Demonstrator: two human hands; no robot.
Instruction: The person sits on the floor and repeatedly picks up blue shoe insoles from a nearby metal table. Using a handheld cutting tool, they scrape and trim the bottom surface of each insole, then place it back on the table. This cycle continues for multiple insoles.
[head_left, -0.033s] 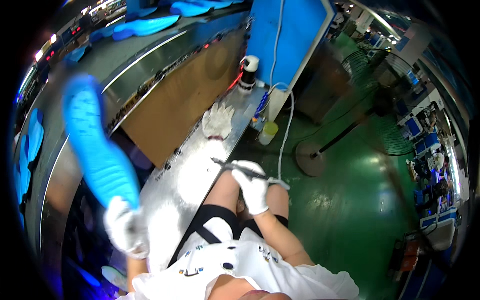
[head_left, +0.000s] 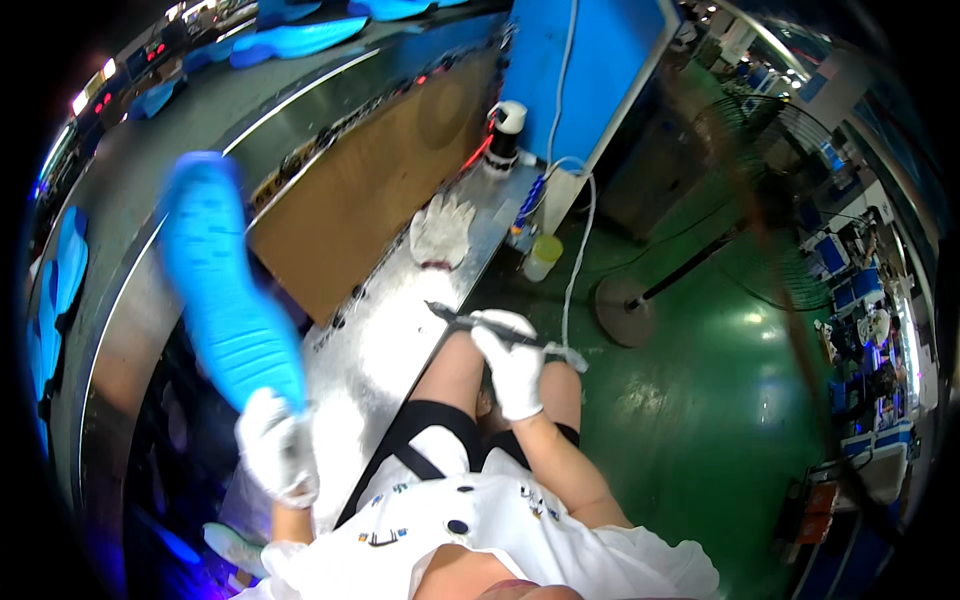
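Rightward a bit, toward the table (head_left: 335,440), is where my left hand (head_left: 277,445) and the blue sole (head_left: 225,280) have gone; my right hand has hardly moved. From far off, through the head camera, I see the left fingers closed on the sole's near end. I think I hold it there so the rest is not covered up. Its far end is in front of the belt edge. My right hand (head_left: 515,368) has its fingers wrapped around a dark tool (head_left: 447,314), thin tip pointing left, maybe to keep that tip free. A white hose (head_left: 572,270) comes down near its back end; I can't tell if they join.

Around me, a brown board (head_left: 350,200) blocks the table's far side, between it and the belt (head_left: 125,215). A spare glove (head_left: 440,235) lies by the board. More blue soles (head_left: 68,260) sit far left. A fan (head_left: 620,315) stands to the right.
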